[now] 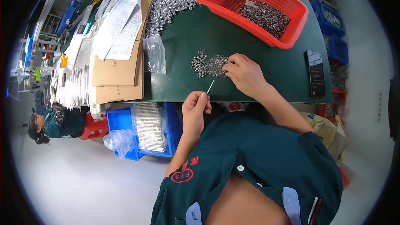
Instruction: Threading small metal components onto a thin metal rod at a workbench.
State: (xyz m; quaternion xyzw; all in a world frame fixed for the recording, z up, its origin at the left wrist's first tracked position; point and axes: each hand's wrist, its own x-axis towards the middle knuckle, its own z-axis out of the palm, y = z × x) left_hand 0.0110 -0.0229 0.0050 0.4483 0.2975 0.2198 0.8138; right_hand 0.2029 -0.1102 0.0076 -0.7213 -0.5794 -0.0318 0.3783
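Note:
Between the fingers of my left hand [195, 107], at the table's front edge, a thin metal rod [211, 87] is pinched and points up and away. My right hand [245, 74] rests at the right side of a small pile of shiny metal rings [201, 66], its fingertips bent together down among them. Whether a ring is between those fingertips is hidden. The pile lies on the dark green table top [183, 37], just beyond the rod's tip.
A red plastic basket [291, 37] of small metal parts stands at the back right, a phone [315, 75] at the right edge. Small metal parts [166, 8] heap at the back left, near cardboard [116, 73] with papers. Blue bins [121, 121] stand below left; a person [62, 121] sits beyond.

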